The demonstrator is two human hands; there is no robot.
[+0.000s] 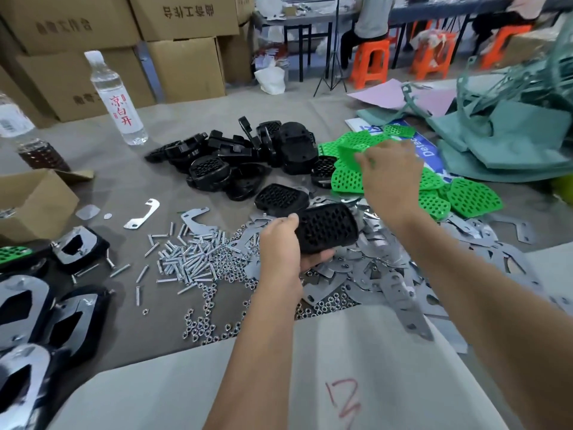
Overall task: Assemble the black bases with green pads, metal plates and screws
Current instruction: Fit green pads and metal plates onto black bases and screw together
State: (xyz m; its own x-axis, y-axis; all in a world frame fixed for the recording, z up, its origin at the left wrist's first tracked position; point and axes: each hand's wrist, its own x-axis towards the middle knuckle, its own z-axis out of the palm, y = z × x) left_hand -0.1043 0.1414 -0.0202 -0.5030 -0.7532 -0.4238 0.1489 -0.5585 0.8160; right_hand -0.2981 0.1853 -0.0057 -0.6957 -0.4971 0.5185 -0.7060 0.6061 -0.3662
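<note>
your left hand (280,243) grips a black base (327,228), a rounded block pitted with rows of holes, held over the screws (189,259) and metal plates (387,268) near the bench's near edge. your right hand (392,175) pinches a green pad (352,152), thin, bright and perforated, lifted off the pad pile (465,197) toward the right edge. more bases (248,156) lie heaped mid-bench. finished units (77,248), plates up, sit along the left edge, behind them a water bottle (116,97).
</note>
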